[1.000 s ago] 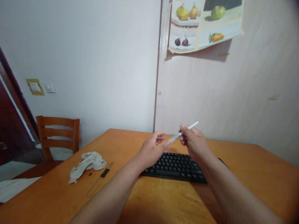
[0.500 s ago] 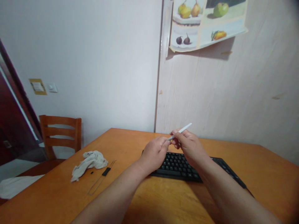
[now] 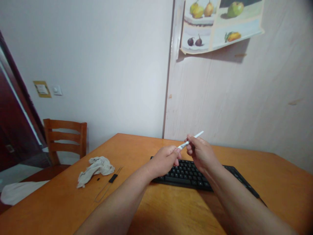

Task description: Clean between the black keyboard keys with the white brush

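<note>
Both hands are raised above a black keyboard (image 3: 195, 174) on the orange wooden table (image 3: 156, 209). My right hand (image 3: 201, 153) grips a thin white stick (image 3: 194, 137) that slants up to the right. My left hand (image 3: 165, 160) is closed, its fingertips pinching the stick's lower left end. The stick's tip is hidden between my fingers.
A crumpled grey cloth (image 3: 96, 166) lies on the table's left part, with a small black piece and thin wires (image 3: 110, 182) beside it. A wooden chair (image 3: 65, 138) stands at the table's left. A fruit poster (image 3: 220, 23) hangs on the wall.
My left hand, open and apart from the stick a second ago, has closed on its lower end. Both hands shifted slightly together over the keyboard.
</note>
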`<state>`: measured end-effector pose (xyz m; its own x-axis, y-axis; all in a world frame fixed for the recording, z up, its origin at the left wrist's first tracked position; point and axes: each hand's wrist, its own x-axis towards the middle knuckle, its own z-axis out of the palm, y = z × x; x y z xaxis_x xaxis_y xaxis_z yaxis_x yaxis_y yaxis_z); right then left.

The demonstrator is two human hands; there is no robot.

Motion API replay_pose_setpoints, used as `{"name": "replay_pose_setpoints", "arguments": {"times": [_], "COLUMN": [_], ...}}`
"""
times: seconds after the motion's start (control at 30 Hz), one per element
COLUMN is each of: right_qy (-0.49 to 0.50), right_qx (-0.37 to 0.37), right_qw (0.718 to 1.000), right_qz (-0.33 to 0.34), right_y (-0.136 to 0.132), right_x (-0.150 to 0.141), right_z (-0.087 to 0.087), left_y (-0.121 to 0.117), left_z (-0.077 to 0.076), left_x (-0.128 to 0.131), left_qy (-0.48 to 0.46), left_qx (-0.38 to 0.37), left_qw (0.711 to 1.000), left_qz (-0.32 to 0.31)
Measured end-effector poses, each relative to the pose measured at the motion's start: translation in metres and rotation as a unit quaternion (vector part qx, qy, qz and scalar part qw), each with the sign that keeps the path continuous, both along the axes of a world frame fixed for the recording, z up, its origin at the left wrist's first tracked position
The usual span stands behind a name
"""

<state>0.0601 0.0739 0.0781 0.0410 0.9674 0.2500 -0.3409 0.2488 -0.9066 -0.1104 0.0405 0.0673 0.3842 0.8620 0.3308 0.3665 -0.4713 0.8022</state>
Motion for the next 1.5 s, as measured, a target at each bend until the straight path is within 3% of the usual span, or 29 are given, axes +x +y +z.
{"name": "replay_pose_setpoints", "arguments": {"times": [0.13,0.33,0.47,0.67,0.83,1.0,1.23,1.37,1.5], "right_qy": [0.062,-0.002,-0.050,-0.071,-0.075,-0.065,-0.024,0.031,0.036], "right_qx": [0.004,0.012,0.023,0.030,0.036,0.038,-0.009,-0.029,-0.027], "right_qw": [0.997,0.999,0.998,0.996,0.996,0.997,1.000,0.999,0.998], "right_qz": [-0.046,-0.042,-0.032,-0.039,-0.042,0.006,0.008,-0.032,-0.047], "right_y": [0.012,0.010,0.000,-0.010,-0.016,-0.018,-0.003,0.015,0.024], "right_x": [0.018,0.013,-0.003,-0.012,-0.015,-0.014,-0.011,0.005,0.017], "right_z": [0.003,0.000,-0.004,-0.003,0.001,0.004,-0.008,-0.012,-0.013], "left_y": [0.009,0.008,-0.001,-0.011,-0.009,-0.004,0.006,0.018,0.034], "left_z": [-0.003,-0.002,0.002,0.004,0.000,0.000,-0.005,-0.012,-0.023], "left_x": [-0.012,-0.013,-0.005,0.003,0.005,0.001,-0.008,-0.022,-0.042], "left_qy": [0.042,0.115,0.151,0.219,0.267,0.269,0.267,0.232,0.129], "left_qx": [0.044,0.210,0.279,0.319,0.310,0.288,0.257,0.229,0.170], "left_qw": [0.997,0.955,0.931,0.909,0.897,0.904,0.918,0.934,0.960], "left_qz": [0.051,0.175,0.182,0.156,0.169,0.168,0.145,0.148,0.181]}}
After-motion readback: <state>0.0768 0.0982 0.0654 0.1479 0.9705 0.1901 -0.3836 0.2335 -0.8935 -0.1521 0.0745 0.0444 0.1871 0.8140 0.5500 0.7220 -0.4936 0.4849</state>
